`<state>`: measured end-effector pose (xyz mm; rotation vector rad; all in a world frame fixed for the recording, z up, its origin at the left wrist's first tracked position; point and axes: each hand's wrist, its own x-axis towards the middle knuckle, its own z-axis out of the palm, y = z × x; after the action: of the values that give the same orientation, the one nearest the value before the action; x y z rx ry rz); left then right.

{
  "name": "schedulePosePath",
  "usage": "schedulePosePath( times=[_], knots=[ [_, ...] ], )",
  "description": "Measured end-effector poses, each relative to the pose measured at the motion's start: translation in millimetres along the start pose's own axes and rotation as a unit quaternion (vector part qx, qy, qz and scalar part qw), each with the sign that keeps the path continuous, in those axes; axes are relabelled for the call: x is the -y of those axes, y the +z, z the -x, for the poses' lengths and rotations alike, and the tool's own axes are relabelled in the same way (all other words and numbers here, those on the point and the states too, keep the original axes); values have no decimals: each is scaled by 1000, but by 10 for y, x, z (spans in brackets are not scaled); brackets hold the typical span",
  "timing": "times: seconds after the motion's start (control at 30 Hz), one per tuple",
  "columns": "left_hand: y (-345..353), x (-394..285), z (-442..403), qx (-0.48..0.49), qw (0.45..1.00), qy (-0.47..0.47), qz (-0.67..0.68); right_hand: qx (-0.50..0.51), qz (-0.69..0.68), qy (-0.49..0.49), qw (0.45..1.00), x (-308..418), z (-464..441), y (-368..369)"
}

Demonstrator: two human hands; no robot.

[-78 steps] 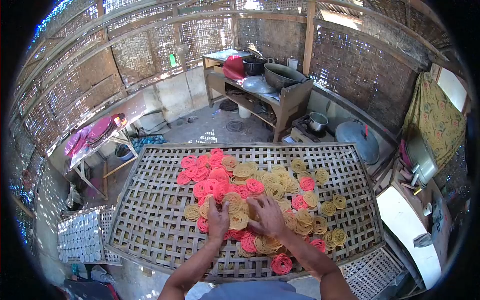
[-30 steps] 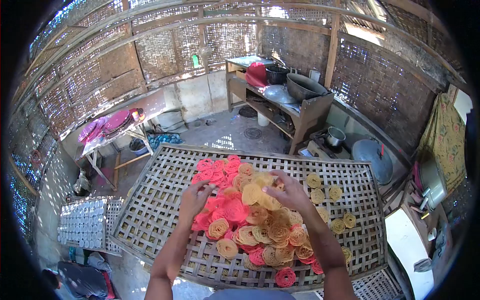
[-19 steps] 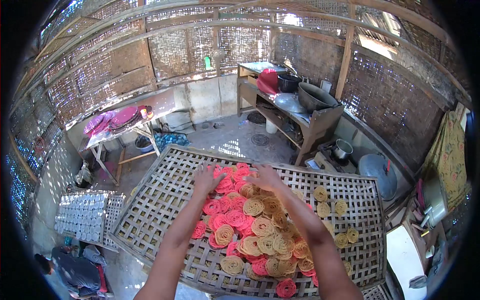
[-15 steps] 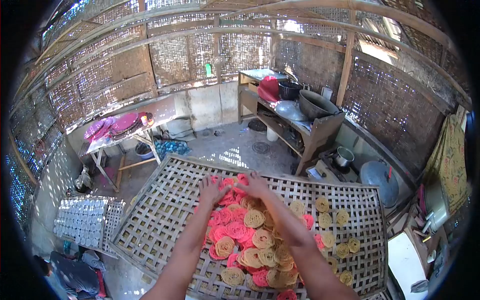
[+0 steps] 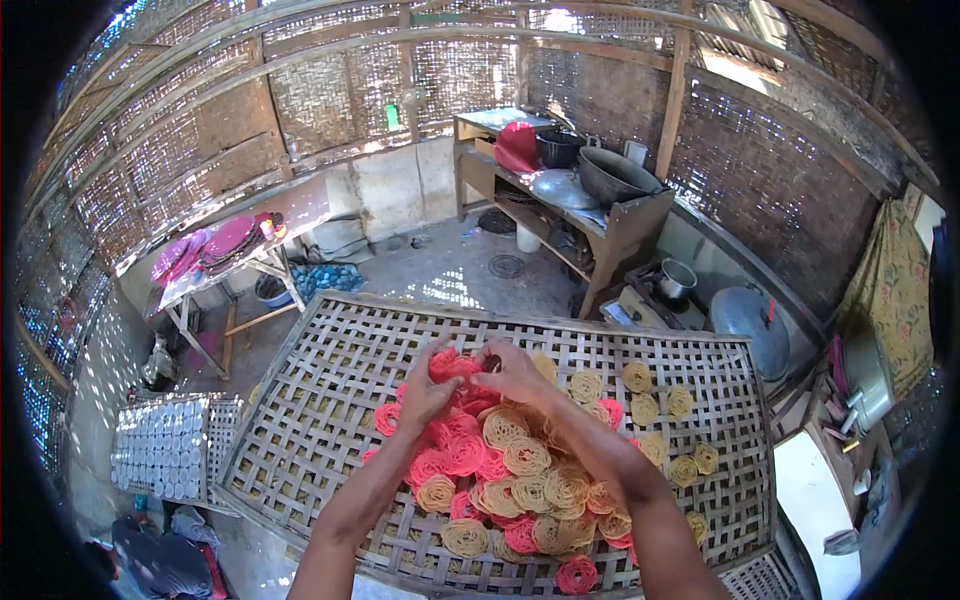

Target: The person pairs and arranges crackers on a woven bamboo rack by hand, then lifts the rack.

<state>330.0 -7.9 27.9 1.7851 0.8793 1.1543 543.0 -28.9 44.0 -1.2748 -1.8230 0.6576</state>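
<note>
A heap of round, lacy, noodle-like crackers lies on a woven bamboo rack (image 5: 330,370) in front of me; some are pink (image 5: 462,453) and others are tan (image 5: 527,457). At the far side of the heap, my left hand (image 5: 430,388) curls around a bunch of pink crackers (image 5: 456,368). Opposite it, my right hand (image 5: 515,374) has its fingers bent against the same bunch, with a dark gap by the fingertips. Both palms face inward, and the crackers between them are partly hidden.
Single tan crackers (image 5: 645,408) lie spread on the rack's right side. Beyond it stand a wooden shelf with a large pot (image 5: 620,178), a stove with a small pot (image 5: 677,278) and a big round lid (image 5: 750,330). A person (image 5: 165,555) is at lower left.
My hands, flat on the far edge of the heap before, have curled inward and gathered pink crackers up between them. The view has shifted slightly.
</note>
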Motion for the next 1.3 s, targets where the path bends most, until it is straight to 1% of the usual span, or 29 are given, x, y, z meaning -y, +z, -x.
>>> schedulePosePath(
  times=[0.03,0.07,0.1,0.17,0.23,0.3,0.33,0.4,0.43,0.47,0.53,0.57,0.6,0.63,0.7,0.73,0.77,0.8,0.83,0.9,0.93,1.03,1.07,1.13,1.17,1.2,1.23,1.27,1.3],
  knots=[
    [-6,-150,9,-17,999,9,25,4,-40,5,999,95,67,-104],
    [-21,-476,53,-25,998,32,37,8,-80,10,997,193,149,-224],
    [-57,-657,108,-11,998,26,58,12,-120,14,993,296,244,-359],
    [-154,-836,206,18,995,14,100,15,-91,7,996,498,526,-668],
    [-279,-805,367,71,996,12,-54,15,-61,26,998,574,844,-922],
    [-328,-775,677,103,974,14,-200,42,100,61,992,472,1236,-1036],
    [-335,-662,771,155,966,-20,-207,54,179,78,979,434,1428,-993],
    [-185,-264,1059,173,932,109,-300,97,264,101,954,267,1817,-683],
    [-128,-321,1110,182,905,172,-344,118,304,114,938,276,1911,-584],
    [25,-407,1227,232,877,106,-406,110,307,119,938,284,1936,-515],
    [233,-624,1210,282,864,76,-410,94,315,129,936,457,1894,-347],
    [284,-692,1165,306,855,65,-414,67,286,137,946,459,1861,-288],
    [314,-712,1143,274,872,108,-392,39,256,146,955,451,1823,-230],
    [341,-693,1127,264,896,116,-337,10,225,156,962,461,1818,-194],
    [400,-658,1059,242,935,131,-225,-41,121,123,984,429,1819,-218],
    [464,-889,1061,220,926,134,-275,-73,69,97,990,296,1816,-190],
    [505,-910,1049,212,932,139,-257,-104,16,71,992,98,1797,-128],
    [543,-906,1033,204,938,144,-240,-116,-172,90,974,-52,1764,-94],
    [583,-915,1006,194,944,148,-222,-138,-353,106,919,103,1677,-133],
    [736,-996,933,176,961,142,-161,-154,-233,122,952,545,1706,-455],
    [816,-1047,897,166,968,136,-130,-156,-208,102,960,507,1690,-551],
    [1015,-1378,765,152,976,142,-68,-200,-67,144,967,803,1738,-981],
    [1050,-1421,721,204,977,59,3,-200,-4,106,974,762,1818,-1096],
    [1024,-1276,700,224,964,130,-53,-196,124,28,972,684,2019,-1327],
    [983,-1193,673,234,955,166,-80,-186,179,58,965,711,2151,-1369],
    [926,-1106,718,276,948,113,-111,-176,233,87,952,812,2320,-1369],
    [848,-1041,797,309,923,112,-199,-167,285,116,937,843,2488,-1351],
    [758,-979,898,338,890,110,-287,-118,321,155,927,690,2683,-1292],
    [705,-921,1012,364,848,104,-372,-86,370,177,908,753,2818,-1143]
  ],
)
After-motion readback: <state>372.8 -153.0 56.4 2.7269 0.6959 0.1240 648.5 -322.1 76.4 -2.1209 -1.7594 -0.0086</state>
